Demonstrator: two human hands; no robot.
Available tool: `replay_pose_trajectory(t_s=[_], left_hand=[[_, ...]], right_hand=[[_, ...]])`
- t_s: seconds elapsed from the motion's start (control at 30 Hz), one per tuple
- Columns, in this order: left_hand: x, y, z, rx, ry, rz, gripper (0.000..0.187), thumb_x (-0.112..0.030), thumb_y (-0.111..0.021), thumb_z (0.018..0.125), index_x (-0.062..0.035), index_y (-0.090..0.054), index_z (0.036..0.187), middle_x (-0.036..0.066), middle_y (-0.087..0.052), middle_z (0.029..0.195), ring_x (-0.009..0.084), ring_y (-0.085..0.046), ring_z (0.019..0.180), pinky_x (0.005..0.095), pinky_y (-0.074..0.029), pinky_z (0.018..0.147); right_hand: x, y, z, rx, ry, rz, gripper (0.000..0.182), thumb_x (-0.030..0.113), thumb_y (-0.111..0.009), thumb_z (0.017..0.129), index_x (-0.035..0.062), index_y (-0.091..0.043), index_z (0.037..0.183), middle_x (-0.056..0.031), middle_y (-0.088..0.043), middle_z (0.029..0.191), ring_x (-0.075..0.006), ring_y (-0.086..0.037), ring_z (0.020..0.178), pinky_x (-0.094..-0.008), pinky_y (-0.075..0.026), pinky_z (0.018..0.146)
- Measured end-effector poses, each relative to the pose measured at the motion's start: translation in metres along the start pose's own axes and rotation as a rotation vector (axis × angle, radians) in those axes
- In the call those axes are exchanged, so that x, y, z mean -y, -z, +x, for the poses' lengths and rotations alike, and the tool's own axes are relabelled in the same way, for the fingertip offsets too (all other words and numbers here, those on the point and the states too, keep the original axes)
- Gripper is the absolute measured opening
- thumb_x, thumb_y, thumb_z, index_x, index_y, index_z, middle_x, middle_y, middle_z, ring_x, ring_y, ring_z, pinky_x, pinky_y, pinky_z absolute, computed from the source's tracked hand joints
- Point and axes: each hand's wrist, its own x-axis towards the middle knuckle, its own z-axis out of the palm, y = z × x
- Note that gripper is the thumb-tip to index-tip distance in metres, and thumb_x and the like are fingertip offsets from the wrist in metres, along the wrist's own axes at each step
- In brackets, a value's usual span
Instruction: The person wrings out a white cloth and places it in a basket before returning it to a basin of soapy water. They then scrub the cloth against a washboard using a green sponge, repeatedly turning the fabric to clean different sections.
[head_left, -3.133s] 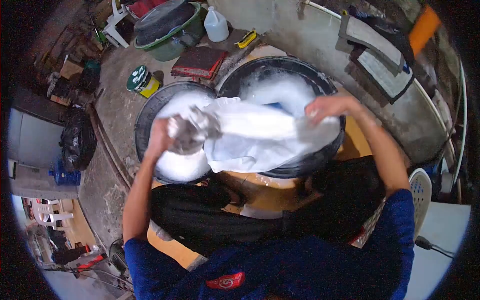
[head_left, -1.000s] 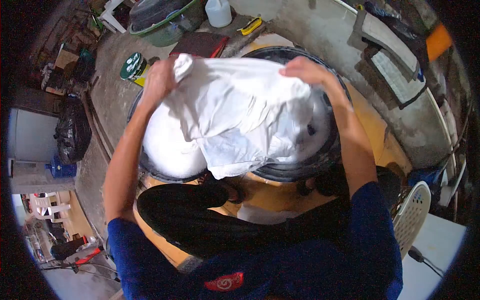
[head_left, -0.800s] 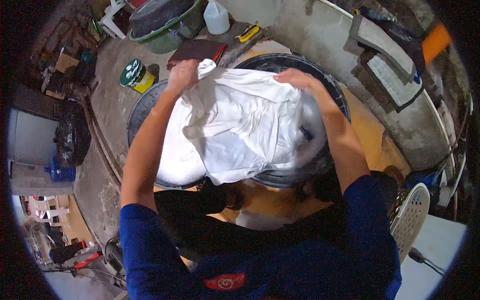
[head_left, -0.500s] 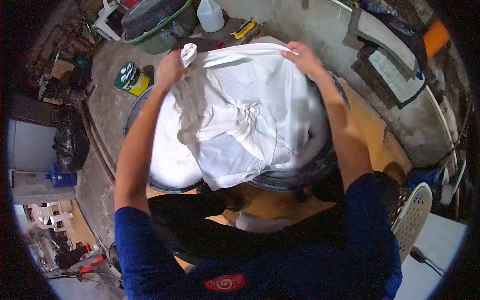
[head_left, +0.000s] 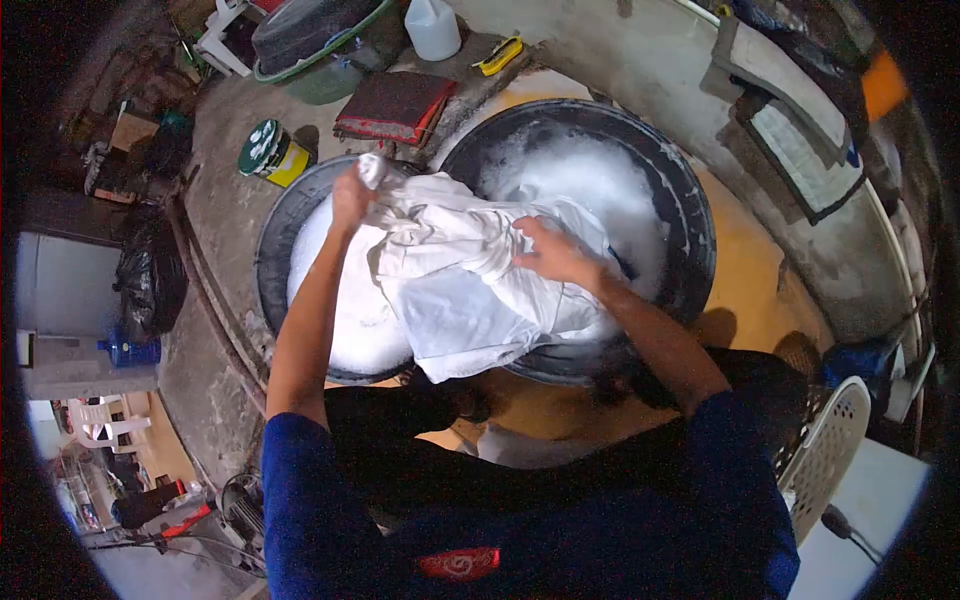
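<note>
A wet white cloth garment (head_left: 460, 310) lies bunched across two round dark basins, one on the left (head_left: 275, 265) and a wider one on the right (head_left: 690, 220). My left hand (head_left: 352, 198) is closed around a gathered end of it, above the left basin. Thumb and fingers apart, my right hand (head_left: 560, 252) rests at the garment's middle folds, over the right basin. White suds (head_left: 350, 320) fill the left basin, and foam (head_left: 590, 170) floats in the right one.
Behind the basins lie a folded dark red cloth (head_left: 395, 107), a green-lidded bucket (head_left: 267, 150), a white jug (head_left: 433, 30) and a yellow brush (head_left: 498, 56). A green tub (head_left: 325, 85) stands at the back. Mats (head_left: 800, 150) hang over the low wall at right.
Both hands have come down with the garment, which was stretched between them and is now bunched. My right hand has left the top edge and moved inward. More of the right basin shows.
</note>
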Motion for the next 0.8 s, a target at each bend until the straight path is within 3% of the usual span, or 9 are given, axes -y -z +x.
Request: replay_pose_trajectory(t_s=[0.1,0.2,0.23,0.37,0.43,0.53,0.6,0.67,0.8], left_hand=[[0.036,-0.008,0.011,-0.18,0.426,-0.05,0.054,-0.045,-0.069,0.062,0.0029,-0.058,0.084,0.023,-0.059,0.08,0.0354,-0.058,0.079,0.0409,-0.045,0.068],[0.093,-0.054,0.021,-0.342,0.565,-0.144,0.054,-0.051,-0.065,0.066,0.0018,-0.059,0.075,0.021,-0.06,0.075,0.034,-0.059,0.073,0.0411,-0.045,0.063],[0.078,-0.049,0.012,-0.011,0.683,-0.513,0.052,-0.051,-0.064,0.067,-0.0002,-0.058,0.069,0.016,-0.06,0.065,0.0273,-0.059,0.064,0.0385,-0.043,0.056],[0.019,-0.054,-0.026,0.335,0.274,-0.39,0.033,-0.031,-0.065,0.072,0.0,-0.057,0.081,0.01,-0.059,0.073,0.0155,-0.055,0.066,0.0296,-0.044,0.057],[0.009,-0.056,-0.032,0.431,0.083,-0.517,0.047,-0.029,-0.067,0.071,0.0017,-0.049,0.102,0.016,-0.059,0.087,0.018,-0.055,0.081,0.0273,-0.045,0.069],[-0.012,-0.03,-0.04,0.391,0.279,-0.504,0.057,-0.029,-0.066,0.07,0.0035,-0.042,0.11,0.019,-0.057,0.086,0.0229,-0.055,0.079,0.0342,-0.043,0.07],[-0.001,-0.031,-0.042,0.039,0.044,-0.281,0.051,-0.022,-0.065,0.069,0.0045,-0.041,0.106,0.024,-0.047,0.096,0.0343,-0.049,0.087,0.0393,-0.042,0.075],[-0.054,0.02,-0.058,-0.076,-0.299,-0.056,0.044,-0.017,-0.062,0.069,-0.0001,-0.043,0.105,0.022,-0.045,0.099,0.0338,-0.047,0.09,0.0392,-0.04,0.077],[-0.14,0.053,-0.144,0.346,-0.639,0.226,0.043,-0.029,-0.054,0.075,-0.0009,-0.045,0.105,0.021,-0.044,0.107,0.0334,-0.045,0.097,0.0484,-0.033,0.086]], right_hand=[[0.016,0.011,0.003,0.146,0.114,-0.071,0.051,0.018,-0.066,0.068,0.0108,-0.044,0.114,-0.0163,-0.047,0.108,-0.0308,-0.046,0.102,-0.0373,-0.038,0.084],[0.023,0.011,0.008,0.182,0.198,-0.019,0.052,0.013,-0.067,0.067,0.0128,-0.045,0.114,-0.0128,-0.045,0.113,-0.0304,-0.041,0.11,-0.0358,-0.035,0.09],[0.021,0.008,0.009,0.171,0.195,0.0,0.052,0.012,-0.067,0.066,0.0128,-0.046,0.113,-0.0128,-0.045,0.114,-0.0303,-0.041,0.11,-0.0359,-0.035,0.091],[0.005,0.009,0.012,0.112,0.268,0.032,0.049,0.007,-0.066,0.065,0.0117,-0.048,0.11,-0.011,-0.045,0.115,-0.0282,-0.041,0.11,-0.035,-0.033,0.093],[-0.004,0.006,0.017,0.068,0.285,-0.085,0.044,0.006,-0.066,0.063,0.0099,-0.051,0.105,-0.0096,-0.048,0.111,-0.0269,-0.043,0.109,-0.0346,-0.033,0.093],[-0.018,0.009,0.032,0.023,0.304,-0.123,0.036,0.005,-0.065,0.062,0.0076,-0.055,0.097,-0.0085,-0.053,0.104,-0.0253,-0.044,0.107,-0.0334,-0.034,0.091],[-0.021,0.017,0.04,0.049,0.319,-0.091,0.031,0.005,-0.064,0.063,0.0066,-0.056,0.093,-0.0086,-0.055,0.099,-0.0254,-0.046,0.104,-0.033,-0.036,0.089],[-0.018,0.033,0.046,0.116,0.336,-0.054,0.027,0.005,-0.062,0.064,0.0057,-0.056,0.091,-0.0095,-0.056,0.096,-0.0268,-0.047,0.101,-0.0331,-0.038,0.086],[0.005,0.08,0.065,0.271,0.256,0.072,0.017,0.005,-0.054,0.071,0.002,-0.052,0.087,-0.012,-0.056,0.085,-0.0221,-0.053,0.081,-0.0313,-0.041,0.073]])
